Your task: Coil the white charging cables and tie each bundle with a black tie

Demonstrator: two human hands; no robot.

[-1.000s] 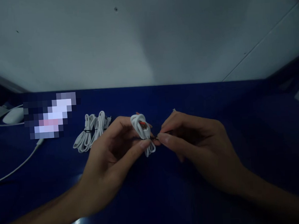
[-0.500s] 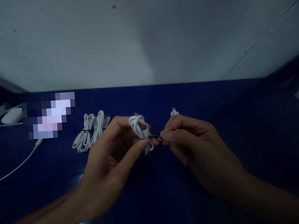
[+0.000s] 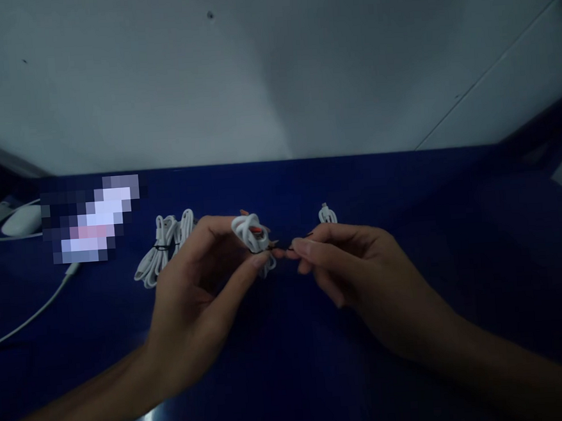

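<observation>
Between the thumb and fingers of my left hand (image 3: pixel 204 293) is a coiled white cable (image 3: pixel 250 232), seen end-on, with an orange part showing among its loops. A thin black twist tie (image 3: pixel 273 248) runs from this coil towards my right hand (image 3: pixel 342 257). My right thumb and forefinger pinch the tie, and its dark tip sticks out past them. Behind my right hand, another white cable (image 3: pixel 327 213) lies on the table with its metal plug pointing away. To the left, bundled white cables (image 3: pixel 168 244) lie side by side, one with a black tie around its middle; my left hand partly covers them.
The blue tabletop (image 3: pixel 292 376) meets a pale wall (image 3: pixel 157 84) at the back. At the left lie a blurred-out bright device (image 3: pixel 98 217) with a white cord (image 3: pixel 42 310) plugged in, and a white rounded object (image 3: pixel 22 220).
Both hands have shifted slightly left, the left one also a little up with the coil. The stretch of tie between them looks less twisted, with its tip now showing above my right fingers.
</observation>
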